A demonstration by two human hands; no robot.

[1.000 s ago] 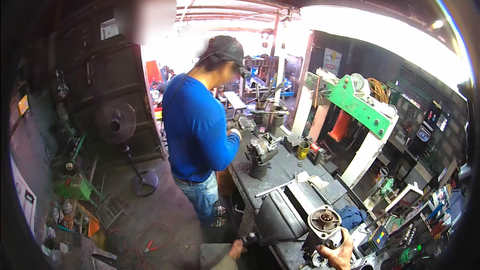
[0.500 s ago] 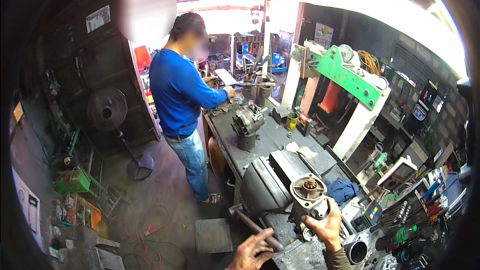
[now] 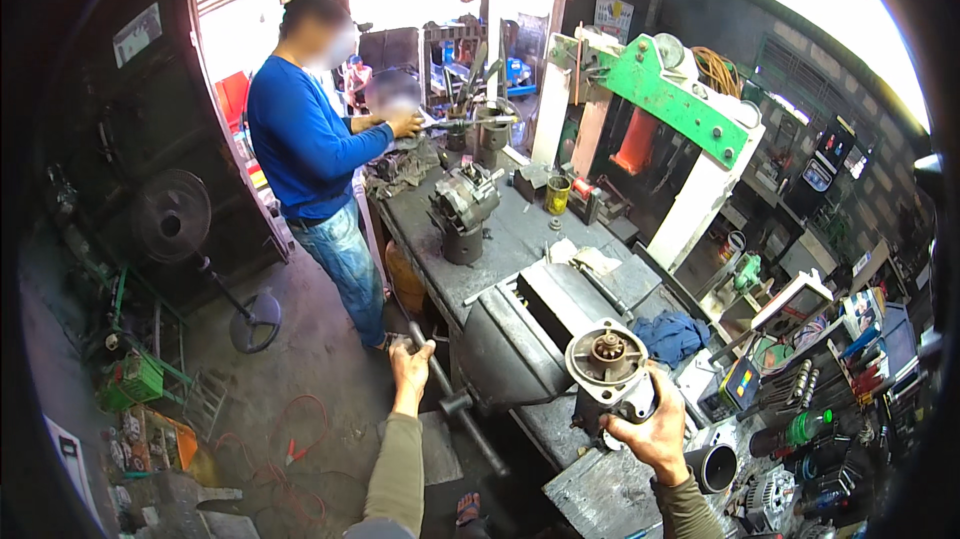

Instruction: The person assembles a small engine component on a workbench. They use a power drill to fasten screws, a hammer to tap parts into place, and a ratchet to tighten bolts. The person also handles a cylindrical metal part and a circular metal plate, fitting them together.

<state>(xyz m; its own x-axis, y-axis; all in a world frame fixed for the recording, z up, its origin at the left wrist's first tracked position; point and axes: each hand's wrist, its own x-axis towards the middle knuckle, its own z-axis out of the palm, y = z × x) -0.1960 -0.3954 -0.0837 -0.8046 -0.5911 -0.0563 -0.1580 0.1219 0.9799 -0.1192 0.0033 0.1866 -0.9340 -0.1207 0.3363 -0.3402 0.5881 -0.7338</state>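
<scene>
My left hand is closed round the upper end of the bar handle of a large dark grey bench vise. The handle slants down past the screw head at the vise's left side. In my right hand is a starter motor, held upright at the near end of the vise. Its round metal end faces up, with a small brown pinion gear in the middle. My fingers wrap its right side; its lower part is partly hidden. I cannot tell whether the vise jaws touch it.
A person in a blue shirt stands at the bench's far left. An alternator-like part rests on a cylinder there. A green-topped press stands behind. Blue cloth, an open metal cylinder and cluttered tools lie right.
My left hand has moved up and left and now grips the vise handle's upper end. The handle stands at a steeper slant. My right hand still holds the starter motor; the view has shifted.
</scene>
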